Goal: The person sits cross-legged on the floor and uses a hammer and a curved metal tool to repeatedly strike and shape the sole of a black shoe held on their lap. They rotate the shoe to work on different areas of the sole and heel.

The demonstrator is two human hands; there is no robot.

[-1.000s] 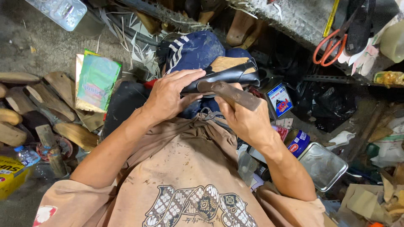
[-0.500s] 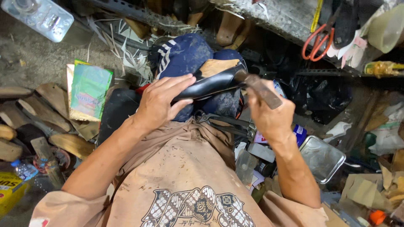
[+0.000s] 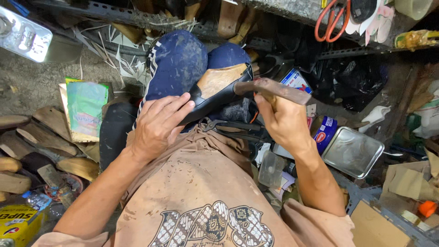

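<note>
A black leather shoe upper (image 3: 218, 98) stretched over a wooden last (image 3: 218, 78) rests on my knees in blue trousers (image 3: 179, 60). My left hand (image 3: 157, 124) presses down on the near end of the shoe and holds it. My right hand (image 3: 282, 120) grips a rusty hammer (image 3: 274, 89), whose head touches the shoe's right edge. Black pliers (image 3: 235, 129) lie on my lap just below the shoe.
Wooden lasts and soles (image 3: 32, 146) pile at the left beside a green packet (image 3: 86, 106). A metal tray (image 3: 353, 152) and a blue tin (image 3: 325, 132) sit at the right. Orange-handled scissors (image 3: 330, 22) hang at the top right, cardboard (image 3: 379, 224) lies bottom right.
The hammer was over the shoe a second ago, swung out to the right, and now its head is back against the shoe's right edge. My left hand stays on the shoe.
</note>
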